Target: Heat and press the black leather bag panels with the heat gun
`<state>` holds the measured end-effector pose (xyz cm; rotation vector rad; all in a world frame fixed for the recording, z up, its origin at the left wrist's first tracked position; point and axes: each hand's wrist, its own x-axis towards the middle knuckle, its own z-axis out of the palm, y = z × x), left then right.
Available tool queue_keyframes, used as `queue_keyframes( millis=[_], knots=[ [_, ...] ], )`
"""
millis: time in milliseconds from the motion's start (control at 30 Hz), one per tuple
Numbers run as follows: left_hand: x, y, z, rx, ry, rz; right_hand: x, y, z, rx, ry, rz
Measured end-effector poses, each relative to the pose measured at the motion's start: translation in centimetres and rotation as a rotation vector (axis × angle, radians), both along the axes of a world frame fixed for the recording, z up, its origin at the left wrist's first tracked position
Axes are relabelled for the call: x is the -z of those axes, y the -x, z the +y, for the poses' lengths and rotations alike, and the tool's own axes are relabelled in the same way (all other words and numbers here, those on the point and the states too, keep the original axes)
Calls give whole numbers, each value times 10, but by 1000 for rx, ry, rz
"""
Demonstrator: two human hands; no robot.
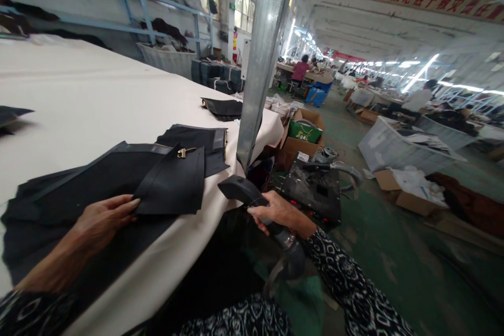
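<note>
My left hand (104, 220) pinches the edge of a black fabric piece (173, 186) between thumb and fingers. A gold-coloured zipper pull (181, 153) shows at the top of that piece. Beneath it, more black fabric panels (90, 176) lie spread and overlapping on the white-covered table (98, 89). My right hand (279, 212) is wrapped round a black hose nozzle (243, 189), held at the table's edge. The nozzle's tip is close to the fabric but apart from it. A grey hose (293, 257) runs down from my grip.
A metal post (265, 47) rises at the table's edge. A black machine (313, 189) and a cardboard box (301, 147) stand on the floor beyond. A white bin (401, 142) is to the right. People work further back. Another black bundle (222, 109) lies by the post.
</note>
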<state>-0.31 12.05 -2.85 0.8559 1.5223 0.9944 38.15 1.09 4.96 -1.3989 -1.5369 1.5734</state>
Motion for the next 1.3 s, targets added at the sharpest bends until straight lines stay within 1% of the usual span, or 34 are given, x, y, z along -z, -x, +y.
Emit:
queue_keyframes(
  millis=[100, 233, 333, 433, 533, 600, 667, 700, 767, 833, 900, 1000, 1100, 1200, 1267, 1300],
  knots=[
    [-6, -8, -5, -71, -4, -45, 3, 18, 7, -80, 48, 22],
    [-5, -7, -8, -18, -17, -18, 15, 51, 20, -152, 116, 23],
    [-4, -5, -10, -24, -32, 3, 21, 66, 26, -183, 114, 3],
    [-6, -7, -11, -53, -46, 17, 20, 62, 21, -220, 108, -2],
    [-8, -6, -11, -80, -51, 18, 15, 44, 9, -240, 94, -14],
    [-10, 0, -8, -61, -52, 40, 12, 29, -2, -214, 78, -17],
    [-15, 8, -1, 38, -77, 159, 10, 16, -11, -168, 76, -32],
    [-18, 11, 4, 92, -113, 277, 9, 10, -15, -140, 80, -46],
    [-27, 13, 16, 162, -248, 580, 9, 1, -20, -88, 84, -67],
    [-36, 5, 32, 197, -387, 837, 9, -1, -21, -49, 88, -52],
    [-45, -9, 49, 252, -433, 949, 9, 0, -21, -32, 97, -21],
    [-49, -34, 74, 311, -377, 960, 7, 6, -20, -46, 83, -17],
    [-46, -51, 91, 331, -330, 897, 6, 9, -20, -84, 37, -21],
    [-45, -59, 99, 331, -324, 803, 8, 7, -19, -97, 14, -7],
    [-51, -59, 100, 342, -337, 730, 10, 5, -19, -92, -1, -5],
    [-57, -58, 101, 342, -341, 702, 11, 4, -18, -88, -6, -1]
  ],
)
